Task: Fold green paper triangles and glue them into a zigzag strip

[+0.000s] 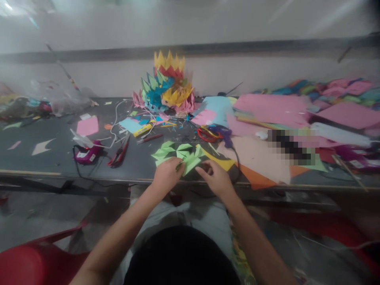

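The left hand (166, 174) is pinching a folded green paper piece (190, 163) at the near edge of the table (44, 162), with the fingers closed on the piece's left side. The right hand (215, 178) is resting just beside the same piece on its right, fingers curled toward it; whether they are gripping the paper or only touching it cannot be told. More green folded pieces (172, 150) are lying on the table directly behind the held piece, touching one another in a loose cluster. A yellow sheet (221, 161) is lying just right of the cluster, partly overlapping an orange sheet (255, 178). Farther back, near the wall, a stacked paper model (166, 85) in yellow, red, blue and pink is standing upright. Red-handled scissors (208, 134) are lying between the model and the green pieces. A glue gun (86, 154) with a black cord is sitting on the left of the table, with pliers (120, 154) just beside it. Pink sheets (267, 105) are covering the right part of the table. A red chair (32, 259) is showing at the lower left, below the table edge.
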### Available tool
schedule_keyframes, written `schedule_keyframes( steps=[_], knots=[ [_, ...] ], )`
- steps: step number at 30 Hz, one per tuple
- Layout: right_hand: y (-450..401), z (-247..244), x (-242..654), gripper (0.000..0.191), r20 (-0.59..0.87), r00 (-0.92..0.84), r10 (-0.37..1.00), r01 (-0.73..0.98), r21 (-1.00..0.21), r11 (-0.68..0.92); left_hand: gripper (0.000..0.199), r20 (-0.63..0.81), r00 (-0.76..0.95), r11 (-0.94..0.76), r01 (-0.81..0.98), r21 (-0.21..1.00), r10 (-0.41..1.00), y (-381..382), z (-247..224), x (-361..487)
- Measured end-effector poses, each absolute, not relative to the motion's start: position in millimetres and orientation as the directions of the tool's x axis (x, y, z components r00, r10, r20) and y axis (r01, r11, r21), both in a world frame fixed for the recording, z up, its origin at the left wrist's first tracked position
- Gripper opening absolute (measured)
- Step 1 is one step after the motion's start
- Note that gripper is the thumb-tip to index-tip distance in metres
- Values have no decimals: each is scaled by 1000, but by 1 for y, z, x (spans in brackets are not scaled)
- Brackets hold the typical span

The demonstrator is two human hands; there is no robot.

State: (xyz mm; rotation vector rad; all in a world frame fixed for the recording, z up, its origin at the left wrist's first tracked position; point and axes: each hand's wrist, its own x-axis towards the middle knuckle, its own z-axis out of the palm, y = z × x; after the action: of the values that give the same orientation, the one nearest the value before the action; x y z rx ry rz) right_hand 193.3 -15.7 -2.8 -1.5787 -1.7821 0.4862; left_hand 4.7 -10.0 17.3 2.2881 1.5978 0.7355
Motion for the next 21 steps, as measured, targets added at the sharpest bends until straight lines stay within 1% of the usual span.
schedule_keyframes(
  steps=[2,4,6,7,9,12,15,18,21],
  knots=[
    [-20,-4,186,35,186,11,982,609,-781,141,22,297,188,-337,723,603,936,-18,12,10],
    [-20,-6,181,31,150,21,988,515,-849,118,19,264,138,-291,624,725,955,-25,6,13],
    [-18,-8,180,27,136,31,990,483,-869,104,19,195,98,-217,546,809,976,-29,2,14],
    [-17,-8,180,26,133,24,991,491,-865,104,21,162,77,-178,525,832,984,-29,1,13],
    [-15,-5,182,23,124,-29,992,533,-838,121,24,106,33,-108,532,840,994,-27,3,12],
    [-14,2,183,26,106,-107,989,657,-739,151,21,76,-15,-49,639,768,997,-20,8,12],
    [-11,4,181,27,166,-70,984,808,-568,153,21,102,-7,-59,773,631,995,-15,7,16],
    [-8,-5,179,19,281,-72,957,879,-436,194,17,191,67,-155,855,496,979,-14,-2,18],
    [-7,-17,180,20,429,-184,884,878,-333,344,14,307,203,-313,874,372,930,-13,-12,15]
  ],
)
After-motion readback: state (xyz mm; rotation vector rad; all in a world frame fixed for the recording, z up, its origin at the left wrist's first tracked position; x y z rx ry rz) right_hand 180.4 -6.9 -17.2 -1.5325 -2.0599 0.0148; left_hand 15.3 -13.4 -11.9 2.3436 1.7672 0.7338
